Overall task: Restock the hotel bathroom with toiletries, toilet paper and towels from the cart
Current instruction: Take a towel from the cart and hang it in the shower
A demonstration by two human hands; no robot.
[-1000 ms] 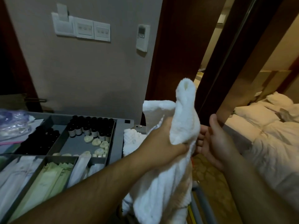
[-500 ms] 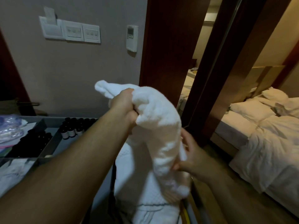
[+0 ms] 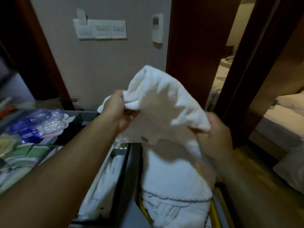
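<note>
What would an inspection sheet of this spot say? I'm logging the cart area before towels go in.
Surface: grey cart tray with divided compartments, partly hidden by the forearms.
Job's things: white towel held up over the cart; more folded white towels stacked below it; green sachets in a tray compartment.
Clutter: clear plastic bag with blue items lying on the tray.
Grippers: left hand and right hand each grip an edge of the towel.
Cables: nothing seen.
Surroundings: wall switch panel, thermostat, dark wooden door frame, bed beyond the doorway.
</note>
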